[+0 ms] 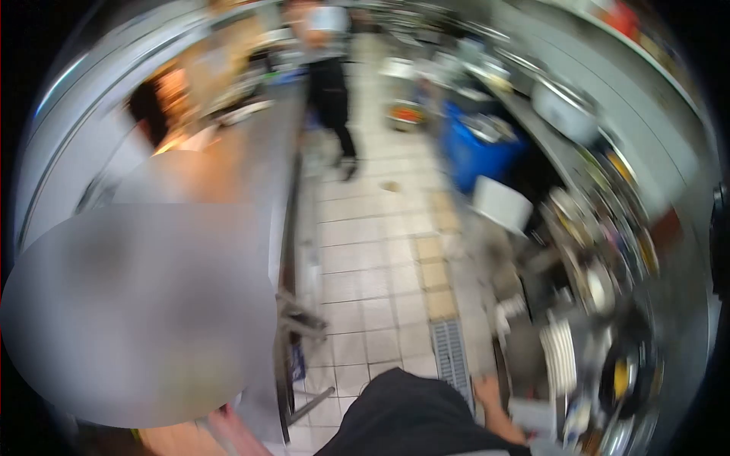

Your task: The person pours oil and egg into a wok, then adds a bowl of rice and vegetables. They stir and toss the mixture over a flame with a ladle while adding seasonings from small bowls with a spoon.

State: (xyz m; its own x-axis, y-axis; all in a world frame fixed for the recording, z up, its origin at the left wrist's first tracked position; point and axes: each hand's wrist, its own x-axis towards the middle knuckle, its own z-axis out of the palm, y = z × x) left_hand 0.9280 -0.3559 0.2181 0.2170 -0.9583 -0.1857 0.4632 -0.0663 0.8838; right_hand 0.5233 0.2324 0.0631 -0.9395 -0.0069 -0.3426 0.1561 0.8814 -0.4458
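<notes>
My left forearm reaches in at the lower left, and only a bit of my left hand [222,414] shows beside the steel counter [262,410]. A large grey blurred patch covers its fingers and whatever is near them. On the other side, my right hand [484,389] hangs low by the floor drain grate [452,351]. Motion smears its fingers, so I cannot make out a grip or anything held. To the right of that hand stand a stack of white plates [559,356] and a dark pan [630,376] with something yellow in it.
A tiled aisle [365,277] runs ahead between counters. Another person [328,83] stands at the far left counter. A blue bin [480,148], a white board-like panel [502,204] and a bowl of orange-red food [406,115] line the right side. A large pot [564,110] sits higher up.
</notes>
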